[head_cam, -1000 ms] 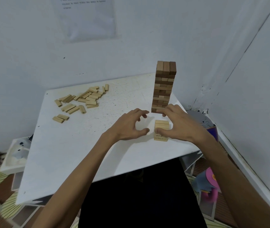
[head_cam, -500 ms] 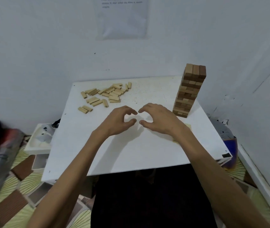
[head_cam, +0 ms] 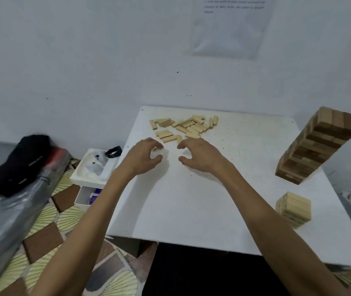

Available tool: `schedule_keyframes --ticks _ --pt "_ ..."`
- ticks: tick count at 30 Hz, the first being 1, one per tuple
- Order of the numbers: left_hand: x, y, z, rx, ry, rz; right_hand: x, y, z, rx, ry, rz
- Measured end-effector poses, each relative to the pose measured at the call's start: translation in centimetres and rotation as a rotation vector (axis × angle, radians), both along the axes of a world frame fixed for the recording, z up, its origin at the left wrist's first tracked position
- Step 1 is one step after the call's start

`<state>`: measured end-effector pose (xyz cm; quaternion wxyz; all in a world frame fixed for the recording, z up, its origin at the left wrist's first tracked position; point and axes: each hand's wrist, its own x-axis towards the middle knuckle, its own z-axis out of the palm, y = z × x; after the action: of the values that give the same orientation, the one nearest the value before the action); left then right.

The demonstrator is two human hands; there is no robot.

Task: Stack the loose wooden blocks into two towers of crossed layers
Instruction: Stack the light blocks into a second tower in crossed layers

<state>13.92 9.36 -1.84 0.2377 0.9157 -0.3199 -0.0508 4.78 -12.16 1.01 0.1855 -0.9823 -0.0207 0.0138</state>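
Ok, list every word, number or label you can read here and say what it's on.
On the paper sheet on the wall: a few lines of small print, too blurred to read.
On the loose blocks, tall tower and short stack: no text visible.

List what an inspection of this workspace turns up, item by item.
Surface: white table, speckled with dark marks.
Job's things: loose blocks heaped near the far edge; tall tower at the right; short stack nearer the person, by the right edge.
Clutter: white tray on the floor left of the table, a black strap on its rim; black cloth on a plastic-wrapped bundle.
Hands: left hand and right hand just short of the heap, fingers curved, holding nothing.
Cables: nothing seen.
Surroundings: white walls, a paper sheet on the far one; patterned floor.
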Motion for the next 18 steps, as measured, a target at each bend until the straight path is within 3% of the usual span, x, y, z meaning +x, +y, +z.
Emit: schedule_keyframes --ticks 6,10,18 --pt "2.7 -0.2 -0.2 0.004 -0.021 0.036 4.8 -0.3 -2.1 -0.063 0.011 -0.005" --pt "4.3 -0.6 -0.6 0.110 -0.026 0.095 6.9 -0.6 -2.7 -0.120 0.022 0.004" --pt "4.1 -2.3 -2.2 -0.029 0.050 0.214 7.1 -0.2 -4.3 0.092 0.011 -0.045"
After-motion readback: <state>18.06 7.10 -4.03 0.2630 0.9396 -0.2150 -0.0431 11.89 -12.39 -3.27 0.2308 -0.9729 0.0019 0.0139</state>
